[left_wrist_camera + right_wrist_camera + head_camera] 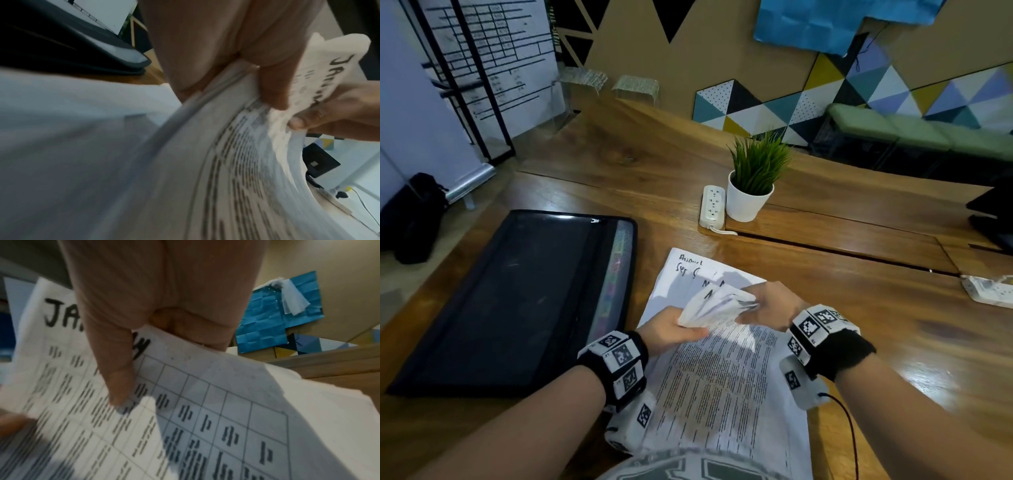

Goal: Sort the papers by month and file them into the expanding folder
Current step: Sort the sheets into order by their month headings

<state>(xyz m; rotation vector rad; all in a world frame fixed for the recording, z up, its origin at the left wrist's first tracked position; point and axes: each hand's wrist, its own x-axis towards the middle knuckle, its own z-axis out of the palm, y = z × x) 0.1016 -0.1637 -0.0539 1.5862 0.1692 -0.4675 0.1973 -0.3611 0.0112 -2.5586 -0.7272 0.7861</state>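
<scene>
Black folder (517, 301) lies flat near the table's (859, 308) left edge, coloured tabs along its right side. Left hand (671, 330) pinches the lifted sheets' (715, 308) near corner, thumb on top. The top one reads "JA…" in thick marker over a printed grid. Right hand (774, 303) pinches their far edge. Below, a printed stack (722, 394) lies at the table's near edge; handwriting up top, unclear.

From my feed: a wooden desk (825, 301) carries a white pot (748, 204) of green grass plant — touching a white power strip (711, 206) on its left. Second strip (988, 289) at the right edge. Geometric triangle panels (859, 92) and blue paper (835, 24) behind.
</scene>
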